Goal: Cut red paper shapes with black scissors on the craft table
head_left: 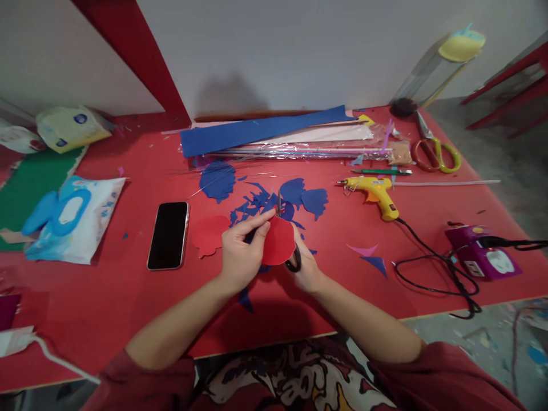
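Between my hands is a red petal-shaped cutout (278,244) with a wavy edge. My left hand (244,251) pinches its upper left edge between thumb and fingers. Behind the cutout, my right hand (307,267) grips scissors (293,261) by their black handles; the blades point up past the cutout's top edge. Most of the handles and the right fingers are hidden by the red piece. Another red cutout (209,234) lies flat just left of my left hand. Blue scraps (252,204) and blue scalloped cutouts (314,201) are spread beyond my hands.
A phone (168,235) and a wipes pack (81,217) lie at left. On the right are a yellow glue gun (372,191) with a looping cord, large scissors (434,151) and a purple power box (483,251). Blue sheet strips (265,131) lie along the wall.
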A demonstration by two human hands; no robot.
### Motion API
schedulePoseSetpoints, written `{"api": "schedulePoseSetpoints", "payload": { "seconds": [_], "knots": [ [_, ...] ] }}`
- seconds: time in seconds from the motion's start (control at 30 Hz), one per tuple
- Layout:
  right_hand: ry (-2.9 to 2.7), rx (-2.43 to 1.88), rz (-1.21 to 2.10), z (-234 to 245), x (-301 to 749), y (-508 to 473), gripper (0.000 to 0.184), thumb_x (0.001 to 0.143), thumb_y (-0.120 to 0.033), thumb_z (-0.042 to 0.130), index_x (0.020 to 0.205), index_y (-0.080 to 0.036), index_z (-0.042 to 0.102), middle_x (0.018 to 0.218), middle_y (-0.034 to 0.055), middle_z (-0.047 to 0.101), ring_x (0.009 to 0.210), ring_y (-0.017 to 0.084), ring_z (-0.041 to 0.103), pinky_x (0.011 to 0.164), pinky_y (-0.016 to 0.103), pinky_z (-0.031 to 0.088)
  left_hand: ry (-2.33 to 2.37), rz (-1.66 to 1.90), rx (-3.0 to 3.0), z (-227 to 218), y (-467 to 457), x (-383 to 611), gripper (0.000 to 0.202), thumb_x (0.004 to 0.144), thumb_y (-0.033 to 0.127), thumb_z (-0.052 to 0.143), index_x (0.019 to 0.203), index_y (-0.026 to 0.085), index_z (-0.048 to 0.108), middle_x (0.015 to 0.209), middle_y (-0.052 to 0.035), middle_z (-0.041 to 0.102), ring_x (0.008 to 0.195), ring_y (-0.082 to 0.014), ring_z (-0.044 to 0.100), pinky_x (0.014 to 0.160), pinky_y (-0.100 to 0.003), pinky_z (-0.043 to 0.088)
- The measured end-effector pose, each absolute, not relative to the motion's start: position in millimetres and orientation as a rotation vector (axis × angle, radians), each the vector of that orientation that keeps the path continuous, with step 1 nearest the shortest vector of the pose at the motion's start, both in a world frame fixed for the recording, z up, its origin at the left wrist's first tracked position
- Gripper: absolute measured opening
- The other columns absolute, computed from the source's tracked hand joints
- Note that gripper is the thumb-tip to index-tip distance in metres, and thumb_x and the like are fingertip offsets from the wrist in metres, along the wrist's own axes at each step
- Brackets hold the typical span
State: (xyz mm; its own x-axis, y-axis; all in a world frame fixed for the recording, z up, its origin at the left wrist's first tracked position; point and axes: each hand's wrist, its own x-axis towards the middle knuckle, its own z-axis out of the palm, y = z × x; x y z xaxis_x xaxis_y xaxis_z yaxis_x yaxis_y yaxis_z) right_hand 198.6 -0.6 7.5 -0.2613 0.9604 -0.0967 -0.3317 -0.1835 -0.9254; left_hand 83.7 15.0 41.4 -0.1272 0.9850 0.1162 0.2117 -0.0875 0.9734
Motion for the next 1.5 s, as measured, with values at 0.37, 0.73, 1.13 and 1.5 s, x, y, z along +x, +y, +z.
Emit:
{"api": "schedulePoseSetpoints", "payload": {
  "seconds": [0.37, 0.73, 1.13, 1.5],
  "knots": [
    [-0.941, -0.898, 1.649, 4.8, 198.1, -0.5, 0.044, 0.076, -0.060, 0.055, 0.099, -0.024, 0.047, 0.092, 0.0026, 0.058, 0.088, 0.020, 0.056, 0.068, 0.031, 0.048, 1.414, 1.323, 1.423, 38.7, 15.7, 82.2, 0.020, 0.080, 0.022, 0.060, 0.095, 0.017, 0.073, 0.095, -0.0043, 0.074, 0.088, -0.0187, 0.070, 0.082, -0.027, 0.057],
    [-0.883, -0.789, 1.764, 7.1, 201.1, 5.6, 0.041, 0.071, -0.057, 0.063, 0.084, -0.023, 0.046, 0.072, -0.0017, 0.047, 0.063, 0.015, 0.045, 0.059, 0.028, 0.040, 1.351, 1.301, 1.607, 46.0, 25.1, 69.7, 0.019, 0.080, 0.017, 0.060, 0.095, 0.019, 0.073, 0.094, -0.0019, 0.074, 0.085, -0.0157, 0.070, 0.079, -0.023, 0.057],
    [-0.862, -0.602, 1.827, 11.1, 204.5, 5.3, 0.043, 0.068, -0.057, 0.065, 0.084, -0.022, 0.045, 0.068, -0.0015, 0.043, 0.060, 0.013, 0.037, 0.056, 0.027, 0.032, 1.266, 1.044, 1.850, 69.8, 40.8, 44.2, 0.020, 0.078, 0.013, 0.060, 0.088, 0.021, 0.075, 0.087, -0.0021, 0.075, 0.078, -0.0163, 0.071, 0.074, -0.022, 0.057],
    [-0.859, -0.518, 1.909, 13.5, 201.8, 7.3, 0.040, 0.071, -0.052, 0.067, 0.080, -0.022, 0.042, 0.064, -0.0046, 0.040, 0.056, 0.010, 0.032, 0.053, 0.024, 0.028, 1.280, 0.919, 1.891, 78.6, 43.5, 37.4, 0.019, 0.077, 0.017, 0.060, 0.087, 0.022, 0.076, 0.086, -0.0018, 0.075, 0.077, -0.0181, 0.071, 0.072, -0.024, 0.057]
  ]
}}
